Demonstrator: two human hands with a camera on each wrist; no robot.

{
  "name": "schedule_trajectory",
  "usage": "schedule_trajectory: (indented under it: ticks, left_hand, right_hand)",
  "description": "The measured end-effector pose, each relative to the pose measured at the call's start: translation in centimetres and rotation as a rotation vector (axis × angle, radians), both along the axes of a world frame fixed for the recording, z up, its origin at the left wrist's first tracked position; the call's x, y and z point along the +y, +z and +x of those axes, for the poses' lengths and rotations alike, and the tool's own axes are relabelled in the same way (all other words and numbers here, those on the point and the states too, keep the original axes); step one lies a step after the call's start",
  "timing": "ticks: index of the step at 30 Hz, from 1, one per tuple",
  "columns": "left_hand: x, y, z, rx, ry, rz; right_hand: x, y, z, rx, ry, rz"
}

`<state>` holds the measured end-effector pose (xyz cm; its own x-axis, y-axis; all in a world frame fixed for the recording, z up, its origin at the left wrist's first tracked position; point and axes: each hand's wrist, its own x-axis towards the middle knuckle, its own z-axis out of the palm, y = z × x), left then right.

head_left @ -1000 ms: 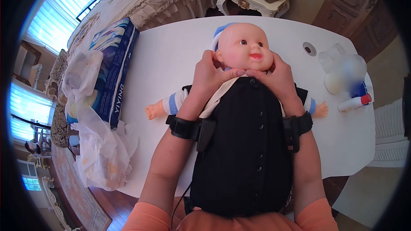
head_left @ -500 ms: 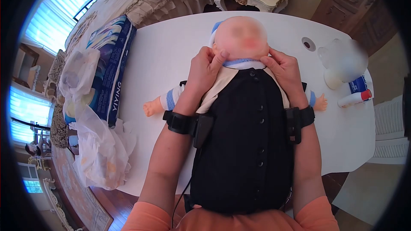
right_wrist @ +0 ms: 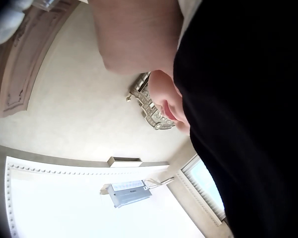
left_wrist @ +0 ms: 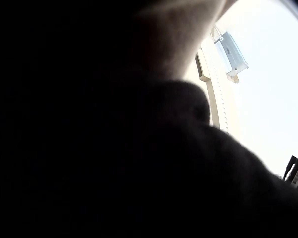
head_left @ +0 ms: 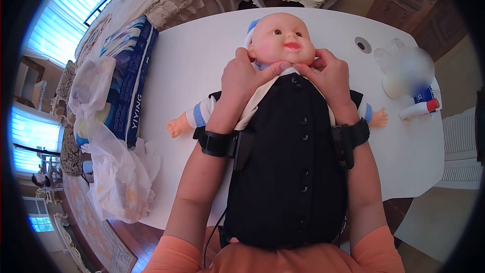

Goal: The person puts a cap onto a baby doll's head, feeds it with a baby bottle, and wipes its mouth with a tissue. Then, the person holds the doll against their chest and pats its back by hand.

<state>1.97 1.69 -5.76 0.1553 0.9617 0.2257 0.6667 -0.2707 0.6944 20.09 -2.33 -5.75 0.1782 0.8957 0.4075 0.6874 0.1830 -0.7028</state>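
Note:
A baby doll (head_left: 283,38) lies face up on the white table (head_left: 177,71), its head at the far end. It wears a black buttoned vest (head_left: 283,172) with cream edging over a blue-and-white striped top whose sleeve (head_left: 202,114) shows. My left hand (head_left: 242,73) holds the vest's neckline at one side of the doll's neck, thumb under the chin. Opposite it, my right hand (head_left: 328,76) grips the other side, thumb in front and fingers behind. The thumb tips nearly meet above the top button. Dark cloth fills most of the left wrist view.
On the left stand a blue diaper pack (head_left: 134,86) and crumpled white plastic bags (head_left: 121,177). To the right are a roll of tape (head_left: 362,45), a clear rounded container (head_left: 404,71), a blue box (head_left: 424,95) and a white bottle with a red cap (head_left: 419,109).
Half a second ago my hands were spread to the sides of the neck, baring the striped collar. Now the thumbs have come back together under the chin, covering most of it.

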Motion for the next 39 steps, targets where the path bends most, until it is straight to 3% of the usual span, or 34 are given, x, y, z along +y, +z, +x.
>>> schedule_trajectory:
  ticks: [3, 5, 7, 9, 14, 18, 24, 30, 33, 35, 39]
  left_hand:
    - [-0.2, 0.2, 0.0, -0.033, 0.011, -0.029]
    - [0.0, -0.1, -0.2, -0.083, -0.007, -0.051]
    - [0.4, -0.8, -0.5, -0.131, -0.022, -0.073]
    - [0.8, -1.7, -0.8, -0.364, -0.1, -0.124]
    - [0.6, -1.6, -1.3, -0.585, -0.213, -0.297]
    - [1.0, -1.7, -1.8, -0.707, -0.317, -0.442]
    - [0.9, -1.1, -1.7, -0.957, -0.299, -0.626]
    - [1.0, -0.8, -1.5, -0.926, -0.161, -0.581]
    - [1.1, -1.3, -1.5, -0.877, -0.133, -0.514]
    - [1.0, -1.3, -1.4, -0.83, -0.128, -0.468]
    - [0.9, -1.3, -1.1, -0.747, -0.059, -0.411]
  right_hand:
    - [0.1, -0.2, 0.1, 0.026, 0.029, 0.043]
    - [0.0, 0.3, 0.2, 0.246, 0.121, 0.005]
    - [0.2, -0.2, 0.5, 0.286, 0.131, 0.012]
    - [0.6, -1.0, 0.8, 0.327, 0.141, 0.022]
    - [0.8, -1.7, 0.8, 0.502, 0.177, 0.055]
    - [0.9, -1.9, 1.1, 0.48, 0.18, -0.001]
    - [1.6, -2.5, 0.7, 0.28, 0.052, -0.041]
    - [2.0, -2.9, 0.5, 0.111, -0.116, -0.094]
    - [2.8, -3.5, 1.1, 0.218, -0.065, -0.159]
    - [2.8, -2.8, 1.2, 0.332, 0.021, -0.357]
    - [2.7, -2.9, 1.4, 0.334, 0.119, -0.311]
